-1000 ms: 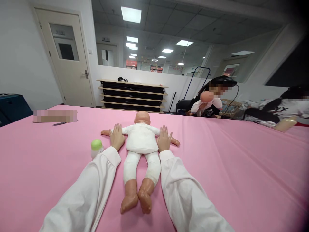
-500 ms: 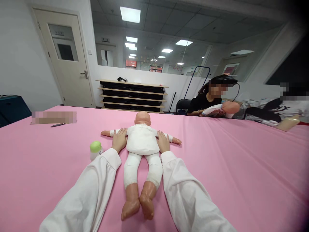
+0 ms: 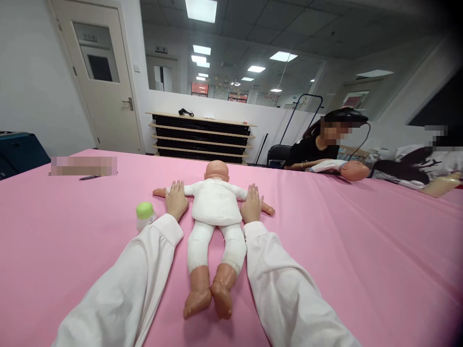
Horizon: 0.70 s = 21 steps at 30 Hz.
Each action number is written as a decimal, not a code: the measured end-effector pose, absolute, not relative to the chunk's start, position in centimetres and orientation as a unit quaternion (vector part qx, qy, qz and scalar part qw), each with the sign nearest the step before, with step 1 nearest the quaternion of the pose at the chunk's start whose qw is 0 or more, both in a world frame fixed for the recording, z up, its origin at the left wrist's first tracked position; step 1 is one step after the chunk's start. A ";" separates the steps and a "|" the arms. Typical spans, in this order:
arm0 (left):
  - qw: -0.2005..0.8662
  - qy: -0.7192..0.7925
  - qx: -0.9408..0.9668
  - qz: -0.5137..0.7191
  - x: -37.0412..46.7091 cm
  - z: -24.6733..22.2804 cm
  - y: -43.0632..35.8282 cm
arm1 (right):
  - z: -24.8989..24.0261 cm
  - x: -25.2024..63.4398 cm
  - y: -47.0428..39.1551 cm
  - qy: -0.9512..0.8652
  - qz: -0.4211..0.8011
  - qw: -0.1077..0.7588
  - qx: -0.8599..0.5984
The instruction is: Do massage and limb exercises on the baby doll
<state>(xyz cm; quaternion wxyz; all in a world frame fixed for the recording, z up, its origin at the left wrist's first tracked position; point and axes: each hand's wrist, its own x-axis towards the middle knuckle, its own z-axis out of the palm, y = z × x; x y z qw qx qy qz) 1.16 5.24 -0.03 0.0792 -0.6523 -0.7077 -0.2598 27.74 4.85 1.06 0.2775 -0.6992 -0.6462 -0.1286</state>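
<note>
A baby doll (image 3: 216, 205) in white lies face down on the pink table cover (image 3: 343, 270), head away from me and arms stretched sideways. Over its left-hand arm in the picture lies my left hand (image 3: 177, 200), flat with fingers extended. My right hand (image 3: 252, 205) rests the same way on the doll's other arm, and its fingers are stretched out too. Neither hand grips anything. Just left of my left sleeve stands a small bottle (image 3: 145, 217) with a light green cap.
A pen-like dark object (image 3: 89, 177) lies at the far left beside a blurred patch. Across the table at the right sits a person (image 3: 313, 149) with another doll (image 3: 354, 170). A low stack of boards (image 3: 202, 137) stands by the back wall, and a pale bottle (image 3: 442, 185) lies far right.
Both hands have moved outward from beside the doll's torso along its arms. The other person's doll has come down lower. The whole view has shifted slightly.
</note>
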 end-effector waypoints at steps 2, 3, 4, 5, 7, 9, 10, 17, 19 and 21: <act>0.059 -0.666 -0.705 -0.238 1.4 0.1 5.0 | 1.5 27.4 4.5 -0.716 -0.119 0.228 -0.649; 0.043 -0.645 -0.730 -0.222 1.5 0.1 4.9 | 1.7 27.2 4.4 -0.736 -0.111 0.198 -0.638; 0.028 -0.631 -0.746 -0.209 1.6 0.1 4.8 | 1.7 27.1 4.3 -0.740 -0.103 0.174 -0.642; 0.017 -0.628 -0.751 -0.201 1.6 0.0 4.8 | 1.6 27.0 4.2 -0.729 -0.093 0.160 -0.659; 0.011 -0.651 -0.731 -0.206 1.6 -0.3 4.6 | 1.1 27.0 4.2 -0.675 -0.079 0.164 -0.715; 0.019 -0.683 -0.695 -0.225 1.4 -0.5 4.3 | 0.6 27.3 4.1 -0.617 -0.078 0.191 -0.759; 0.024 -0.695 -0.678 -0.237 1.2 -0.5 4.1 | 0.5 27.5 4.1 -0.596 -0.080 0.210 -0.771; -0.094 -0.646 -0.596 -0.468 1.1 0.4 1.9 | 0.3 28.0 2.6 -0.564 -0.018 0.443 -0.697; -0.176 -0.559 -0.619 -0.522 1.8 0.5 1.0 | 0.0 27.4 1.8 -0.615 -0.017 0.486 -0.621; -0.222 -0.473 -0.686 -0.506 2.5 0.3 -0.2 | -0.5 26.8 0.9 -0.733 -0.014 0.457 -0.504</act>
